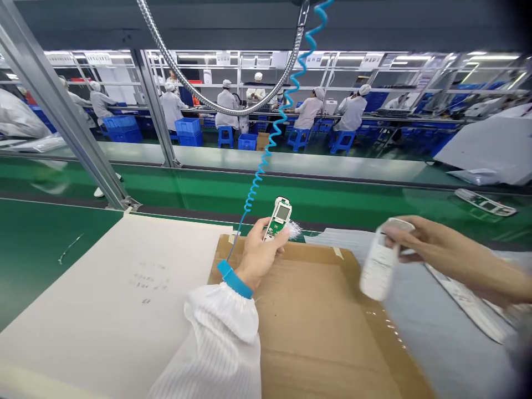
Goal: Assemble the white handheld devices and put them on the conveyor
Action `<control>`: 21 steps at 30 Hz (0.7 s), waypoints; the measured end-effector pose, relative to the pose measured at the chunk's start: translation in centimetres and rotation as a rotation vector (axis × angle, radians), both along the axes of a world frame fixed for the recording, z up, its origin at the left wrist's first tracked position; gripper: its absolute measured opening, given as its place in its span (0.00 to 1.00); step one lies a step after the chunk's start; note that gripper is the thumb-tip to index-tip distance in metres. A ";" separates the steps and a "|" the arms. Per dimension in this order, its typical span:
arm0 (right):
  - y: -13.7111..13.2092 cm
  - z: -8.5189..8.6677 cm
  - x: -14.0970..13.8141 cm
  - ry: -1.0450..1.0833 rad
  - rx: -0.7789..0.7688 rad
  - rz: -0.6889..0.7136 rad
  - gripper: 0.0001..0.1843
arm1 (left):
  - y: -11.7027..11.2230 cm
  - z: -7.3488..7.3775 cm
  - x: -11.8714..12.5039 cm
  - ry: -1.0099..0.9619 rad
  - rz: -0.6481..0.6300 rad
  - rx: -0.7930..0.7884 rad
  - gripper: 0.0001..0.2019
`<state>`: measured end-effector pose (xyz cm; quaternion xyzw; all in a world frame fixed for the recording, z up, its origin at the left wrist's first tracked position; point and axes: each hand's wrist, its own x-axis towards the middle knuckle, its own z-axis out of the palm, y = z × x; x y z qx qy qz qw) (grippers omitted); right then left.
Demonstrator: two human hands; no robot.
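Note:
My left hand (260, 249) is closed around a handset with its inside exposed (279, 219); a small grey screen and green circuit board show in its white frame. It is held up above the far edge of a cardboard sheet (307, 321). On the right, my right hand (428, 241) grips a white plastic handset cover (379, 263) by its upper end, slightly blurred, over the sheet's right edge. The two parts are well apart. A blue wrist strap (235, 279) circles my left wrist, with a coiled blue cord (266, 158) rising from it.
White casing parts (465, 302) lie on the grey surface at right, partly behind my right arm. Beyond runs a green conveyor belt (216, 194), carrying another open handset (485, 202). A metal post (153, 111) stands at left; a flexible metal conduit (233, 111) hangs overhead. People in white sit farther back.

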<state>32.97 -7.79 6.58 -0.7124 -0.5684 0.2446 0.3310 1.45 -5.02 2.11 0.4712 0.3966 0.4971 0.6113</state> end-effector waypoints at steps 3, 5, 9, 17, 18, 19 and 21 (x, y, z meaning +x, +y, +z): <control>0.7 0.4 -6.5 0.370 0.013 0.136 0.23 | -0.1 -0.1 0.1 0.128 0.000 0.031 0.24; 1.2 -0.8 -10.1 0.583 0.037 0.213 0.24 | -0.1 -0.1 0.0 0.206 0.009 0.060 0.25; 1.4 -3.9 -14.2 0.895 0.031 0.327 0.24 | 0.4 -0.7 0.0 0.340 0.083 0.014 0.22; 0.9 -6.4 -14.0 1.001 0.063 0.329 0.25 | 0.4 -1.4 0.3 0.424 0.117 0.241 0.17; 1.0 -6.6 -13.8 1.003 0.076 0.296 0.26 | 0.2 -1.3 0.4 0.442 0.096 0.281 0.16; 1.1 -6.8 -13.7 0.995 0.095 0.271 0.26 | -0.1 -1.2 0.4 0.466 0.074 0.315 0.15; 1.2 -7.1 -13.3 0.964 0.131 0.244 0.26 | -0.5 -1.1 0.6 0.518 0.034 0.353 0.15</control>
